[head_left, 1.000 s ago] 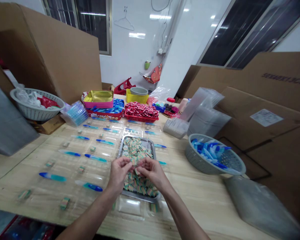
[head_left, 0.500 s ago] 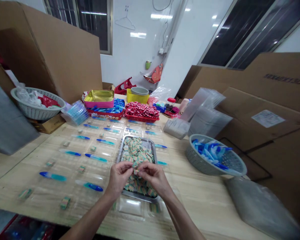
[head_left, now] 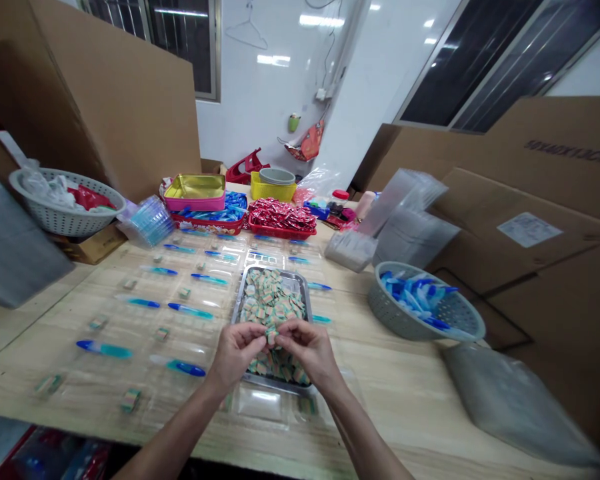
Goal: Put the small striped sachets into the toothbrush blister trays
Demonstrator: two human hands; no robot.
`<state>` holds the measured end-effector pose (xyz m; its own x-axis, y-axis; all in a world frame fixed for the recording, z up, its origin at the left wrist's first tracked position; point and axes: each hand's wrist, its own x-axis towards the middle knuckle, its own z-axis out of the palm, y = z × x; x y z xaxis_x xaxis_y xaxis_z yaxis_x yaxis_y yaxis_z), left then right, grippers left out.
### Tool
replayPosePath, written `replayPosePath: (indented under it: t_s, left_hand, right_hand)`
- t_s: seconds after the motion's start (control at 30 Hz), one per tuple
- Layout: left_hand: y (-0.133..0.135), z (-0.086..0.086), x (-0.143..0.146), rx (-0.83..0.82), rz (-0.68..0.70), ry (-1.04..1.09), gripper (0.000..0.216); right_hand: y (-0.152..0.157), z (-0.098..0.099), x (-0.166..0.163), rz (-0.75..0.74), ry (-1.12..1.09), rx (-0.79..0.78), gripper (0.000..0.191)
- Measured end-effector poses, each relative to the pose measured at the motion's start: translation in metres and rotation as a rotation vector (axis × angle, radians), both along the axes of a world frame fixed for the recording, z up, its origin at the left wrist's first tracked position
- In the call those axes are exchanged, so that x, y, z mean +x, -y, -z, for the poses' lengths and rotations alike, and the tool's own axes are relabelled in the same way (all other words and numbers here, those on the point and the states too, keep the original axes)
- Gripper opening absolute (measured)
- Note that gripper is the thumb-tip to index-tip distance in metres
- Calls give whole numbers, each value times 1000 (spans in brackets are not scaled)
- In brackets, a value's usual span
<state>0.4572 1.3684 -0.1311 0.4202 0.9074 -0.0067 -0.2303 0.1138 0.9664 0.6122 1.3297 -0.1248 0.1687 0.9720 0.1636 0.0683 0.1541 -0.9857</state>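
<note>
Over a metal tray (head_left: pixel 309 303) heaped with small green-and-tan striped pieces (head_left: pixel 275 297), my left hand (head_left: pixel 237 353) and my right hand (head_left: pixel 307 350) meet fingertip to fingertip. Both are closed in a pinch on small striped pieces (head_left: pixel 271 335), pressed together between them; how many is too small to tell. To the left, clear plastic blister trays (head_left: pixel 145 367) lie in rows. Blue pen-shaped items (head_left: pixel 190 311) rest in them, and single striped pieces (head_left: pixel 131 400) sit in some of the small compartments.
A grey basket (head_left: pixel 380 313) of blue items stands at the right, beside a grey plastic bag (head_left: pixel 510 400). Toward the back are a red tray of red packets (head_left: pixel 283 217), a pink tin (head_left: pixel 195 193) and stacked clear trays (head_left: pixel 415 227). Cardboard boxes (head_left: pixel 120 93) flank the table.
The pieces between my fingertips have come closer together, and my fingers have drawn in around them. The whole view has shifted slightly.
</note>
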Motion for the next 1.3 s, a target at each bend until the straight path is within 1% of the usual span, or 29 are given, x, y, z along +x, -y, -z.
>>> replayPosePath:
  t_s: [0.13, 0.23, 0.3, 0.43, 0.6, 0.77, 0.9, 0.97, 1.03, 1.1, 1.13, 1.2, 1.23, 1.27, 1.3]
  left_hand:
    - [4, 2, 2, 37, -59, -35, 18]
    - [7, 2, 5, 30, -78, -29, 18]
    - [8, 0, 5, -12, -67, -15, 19]
    - [13, -7, 7, -107, -36, 9, 22]
    - [24, -14, 15, -183, 33, 44, 22]
    - [43, -14, 27, -228, 124, 31, 20]
    - [55, -12, 32, -238, 225, -8, 22]
    - [54, -10, 29, -217, 221, -38, 28]
    - [44, -6, 19, -133, 163, -96, 29]
    - [24, -2, 5, 18, 54, -190, 24]
    - [11, 1, -3, 109, -22, -258, 20]
    - [-20, 4, -18, 297, -196, -465, 13]
    - [-35, 5, -24, 381, -249, -611, 9]
    - [-49, 5, -28, 450, -259, -768, 9]
    - [-61, 6, -31, 500, -240, -914, 10]
  right_hand:
    - [5, -7, -3, 88, 185, 145, 12]
    - [8, -12, -5, 90, 228, 215, 8]
    - [11, -14, -6, 87, 224, 182, 7]
    - [19, -17, -2, 58, 217, 54, 11]
    - [37, -23, 6, 54, 200, -44, 13]
    - [64, -20, 10, 123, 184, -117, 16]
    - [83, -15, 17, 174, 73, -151, 23]
    - [90, -13, 26, 220, -3, -162, 27]
    - [93, -10, 40, 304, -62, -156, 30]
    - [91, -5, 54, 385, -109, -142, 33]
    - [88, -2, 61, 411, -131, -138, 34]
    - [76, 5, 71, 430, -178, -143, 37]
    - [67, 8, 74, 424, -200, -148, 39]
    - [58, 12, 76, 415, -219, -149, 40]
    - [48, 14, 76, 401, -233, -150, 41]
